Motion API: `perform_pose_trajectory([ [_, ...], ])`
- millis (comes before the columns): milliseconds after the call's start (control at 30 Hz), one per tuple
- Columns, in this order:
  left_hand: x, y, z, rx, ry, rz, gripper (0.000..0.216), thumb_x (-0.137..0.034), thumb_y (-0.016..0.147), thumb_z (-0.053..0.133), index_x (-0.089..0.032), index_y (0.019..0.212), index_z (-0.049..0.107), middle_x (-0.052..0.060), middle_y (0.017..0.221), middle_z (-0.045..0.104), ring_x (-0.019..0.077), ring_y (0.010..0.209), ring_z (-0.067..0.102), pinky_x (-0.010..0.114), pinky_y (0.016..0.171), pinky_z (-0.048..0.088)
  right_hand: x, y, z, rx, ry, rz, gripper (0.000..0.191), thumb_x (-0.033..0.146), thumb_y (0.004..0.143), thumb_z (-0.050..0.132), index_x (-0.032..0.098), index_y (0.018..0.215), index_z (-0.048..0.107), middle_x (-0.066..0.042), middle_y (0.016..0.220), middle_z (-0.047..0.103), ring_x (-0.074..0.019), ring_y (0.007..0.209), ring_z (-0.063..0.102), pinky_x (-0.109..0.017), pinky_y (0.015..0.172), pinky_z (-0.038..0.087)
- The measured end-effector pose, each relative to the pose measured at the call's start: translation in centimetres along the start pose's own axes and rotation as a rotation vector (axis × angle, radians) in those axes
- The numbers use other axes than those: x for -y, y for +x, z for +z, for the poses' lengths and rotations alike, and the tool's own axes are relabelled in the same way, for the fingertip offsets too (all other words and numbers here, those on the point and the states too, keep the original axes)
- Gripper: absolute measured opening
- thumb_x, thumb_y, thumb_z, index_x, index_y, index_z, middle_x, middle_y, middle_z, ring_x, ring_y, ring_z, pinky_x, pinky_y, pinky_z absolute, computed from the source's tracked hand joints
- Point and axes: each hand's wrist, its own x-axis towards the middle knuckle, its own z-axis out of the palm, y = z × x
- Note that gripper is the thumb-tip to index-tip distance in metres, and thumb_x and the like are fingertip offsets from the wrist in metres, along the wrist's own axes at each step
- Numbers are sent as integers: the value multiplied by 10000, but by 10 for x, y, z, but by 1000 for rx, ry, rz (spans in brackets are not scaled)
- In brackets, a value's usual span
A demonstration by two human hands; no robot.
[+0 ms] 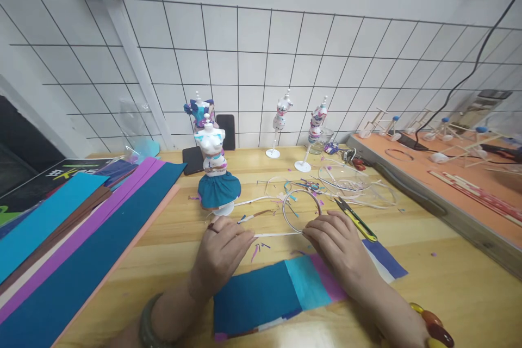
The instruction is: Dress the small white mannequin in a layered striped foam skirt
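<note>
A narrow white strip (277,235) is stretched level between my two hands above the table. My left hand (222,250) pinches its left end, while my right hand (340,253) is closed at the right end, where a thin silvery ring (284,210), like a narrow roll of tape, stands against the fingers. Beneath the hands lies folded paper or fabric (256,296) in teal, light blue and purple bands. Beyond my left hand stands a small white dress form (209,138) wearing a gathered teal skirt (219,189). Yellow-handled thread snips (359,220) lie past my right hand.
Long coloured strips (118,228) cover the table's left side. Several more small dress forms (281,111) stand near the tiled wall. Coloured scraps (305,186) and loops of pale tape (345,179) litter the middle. An orange-topped surface (460,185) holding stick models borders the right.
</note>
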Motion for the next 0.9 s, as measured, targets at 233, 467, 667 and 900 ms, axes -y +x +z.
perform_pose_trajectory([
  [233, -4, 8, -3, -107, -27, 34, 284, -69, 799, 554, -170, 1064, 553, 24, 704, 646, 142, 639, 563, 307, 631, 427, -2, -1, -1, -20, -13, 23, 259, 153, 935, 327, 180, 974, 581, -74, 903, 649, -191, 858, 544, -423, 870, 339],
  [467, 0, -3, 1, -104, -2, -36, 461, -92, 797, 579, -166, 1227, 428, 42, 771, 666, 158, 719, 584, 342, 725, 461, -3, -2, -1, -52, -1, 29, 214, 145, 926, 360, 171, 982, 565, -76, 900, 647, -200, 860, 535, -439, 870, 327],
  [667, 1, 1, -5, -85, -28, -30, 255, -51, 801, 539, -207, 1001, 565, 43, 826, 686, 181, 803, 594, 355, 720, 454, -8, -5, -2, -125, -32, 33, 144, 144, 890, 458, 180, 993, 552, -73, 894, 655, -202, 869, 549, -429, 848, 351],
  [900, 1, 4, -7, -114, -53, -34, 178, -65, 807, 531, -202, 897, 600, 43, 859, 707, 178, 822, 603, 360, 738, 450, -8, -3, -2, -155, -40, 30, 107, 139, 857, 518, 192, 935, 568, -53, 856, 673, -183, 832, 584, -411, 848, 370],
])
